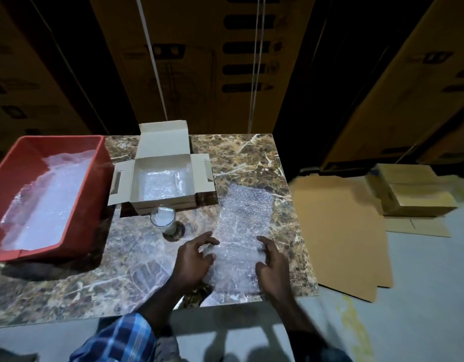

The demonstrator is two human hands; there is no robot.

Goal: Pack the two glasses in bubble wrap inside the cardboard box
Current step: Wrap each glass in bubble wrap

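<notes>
A clear glass (163,218) stands upright on the marble table (251,158), just in front of the open cardboard box (161,142). The box has bubble wrap (160,186) lying on its bottom. A long sheet of bubble wrap (245,212) lies flat to the right of the glass, running away from me. My left hand (194,259) and my right hand (272,262) grip the near, bunched part of this sheet from either side, fingers curled over it. I cannot tell whether a glass is inside the bunched wrap.
A red plastic bin (56,138) with more bubble wrap fills the table's left end. Flattened cardboard (340,231) and a stack of small boxes (413,189) lie on the floor to the right. Tall cartons (194,61) stand behind the table.
</notes>
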